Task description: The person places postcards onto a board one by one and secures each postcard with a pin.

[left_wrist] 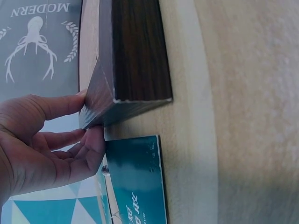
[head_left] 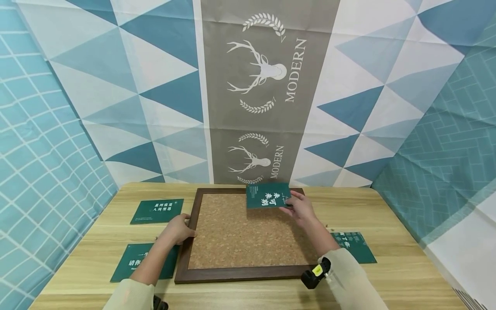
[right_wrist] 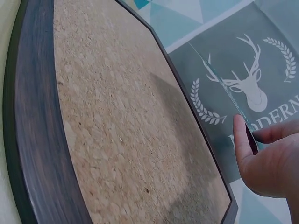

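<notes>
A cork board (head_left: 240,232) in a dark brown wooden frame lies on the table. My left hand (head_left: 178,230) holds the frame's left side; in the left wrist view its thumb and fingers pinch the brown frame (left_wrist: 140,51) from both sides. Over the board's upper right part, my right hand (head_left: 302,209) pinches a dark green card (head_left: 267,194) with white Chinese lettering by its right end. The right wrist view shows that card (right_wrist: 224,86) almost edge-on, raised above the cork, its shadow falling on the board.
Two more green cards lie left of the board, an upper one (head_left: 156,211) and a lower one (head_left: 125,262) partly behind my left forearm. Another card (head_left: 358,249) lies to the right, partly covered by my right arm. Patterned cloth (head_left: 170,86) hangs behind the wooden table (head_left: 399,275).
</notes>
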The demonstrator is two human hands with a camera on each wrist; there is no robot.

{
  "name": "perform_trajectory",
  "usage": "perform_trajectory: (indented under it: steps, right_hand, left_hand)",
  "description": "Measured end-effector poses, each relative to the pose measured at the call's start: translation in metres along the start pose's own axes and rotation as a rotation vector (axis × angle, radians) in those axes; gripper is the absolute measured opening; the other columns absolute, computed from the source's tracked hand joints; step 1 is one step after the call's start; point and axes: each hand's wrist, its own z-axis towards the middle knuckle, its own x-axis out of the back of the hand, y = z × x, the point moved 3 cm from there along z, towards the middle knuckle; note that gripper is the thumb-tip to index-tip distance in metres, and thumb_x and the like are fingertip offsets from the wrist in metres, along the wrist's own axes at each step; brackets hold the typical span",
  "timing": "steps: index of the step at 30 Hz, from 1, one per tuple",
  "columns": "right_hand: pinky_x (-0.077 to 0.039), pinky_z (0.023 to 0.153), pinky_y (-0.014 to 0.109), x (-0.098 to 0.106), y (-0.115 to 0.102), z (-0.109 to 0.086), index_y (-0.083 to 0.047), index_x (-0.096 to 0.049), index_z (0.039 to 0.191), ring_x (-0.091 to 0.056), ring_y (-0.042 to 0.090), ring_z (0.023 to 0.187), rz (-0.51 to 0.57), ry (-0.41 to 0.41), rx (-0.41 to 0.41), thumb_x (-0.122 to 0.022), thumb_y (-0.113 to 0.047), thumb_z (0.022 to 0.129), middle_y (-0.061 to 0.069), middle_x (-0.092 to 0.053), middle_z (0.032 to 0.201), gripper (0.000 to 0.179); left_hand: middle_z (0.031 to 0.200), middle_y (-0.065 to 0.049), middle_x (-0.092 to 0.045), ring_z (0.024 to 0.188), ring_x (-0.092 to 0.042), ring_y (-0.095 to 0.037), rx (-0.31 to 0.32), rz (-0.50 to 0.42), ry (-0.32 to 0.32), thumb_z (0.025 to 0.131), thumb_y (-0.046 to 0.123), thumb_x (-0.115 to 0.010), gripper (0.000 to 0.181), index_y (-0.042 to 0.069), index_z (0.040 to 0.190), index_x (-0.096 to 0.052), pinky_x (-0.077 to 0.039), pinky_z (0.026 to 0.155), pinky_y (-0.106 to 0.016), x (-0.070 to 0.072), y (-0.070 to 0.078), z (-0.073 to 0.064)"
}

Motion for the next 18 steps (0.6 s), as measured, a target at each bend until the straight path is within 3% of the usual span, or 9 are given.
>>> perform_trajectory:
  steps: [9, 18]
  right_hand:
    - [-0.057, 0.071, 0.027, -0.013, 0.006, 0.000, -0.003, -0.033, 0.139, -0.062, 0.013, 0.073, 0.011, -0.005, 0.012, -0.045, 0.005, 0.090, 0.020, -0.047, 0.121, 0.051]
    - [-0.057, 0.068, 0.026, -0.023, 0.010, 0.005, 0.000, -0.034, 0.137, -0.063, 0.014, 0.071, 0.007, -0.008, 0.029, -0.046, 0.008, 0.089, 0.022, -0.047, 0.121, 0.051]
  left_hand:
    - [0.118, -0.032, -0.053, 0.084, -0.062, -0.028, -0.008, -0.003, 0.010, 0.083, 0.008, -0.067, 0.066, -0.011, 0.136, -0.034, -0.049, 0.058, -0.032, 0.000, 0.000, 0.000]
    - [0.119, -0.033, -0.052, 0.081, -0.060, -0.025, -0.007, -0.017, 0.006, 0.083, 0.008, -0.066, 0.066, -0.011, 0.137, -0.033, -0.046, 0.055, -0.031, 0.000, 0.000, -0.001]
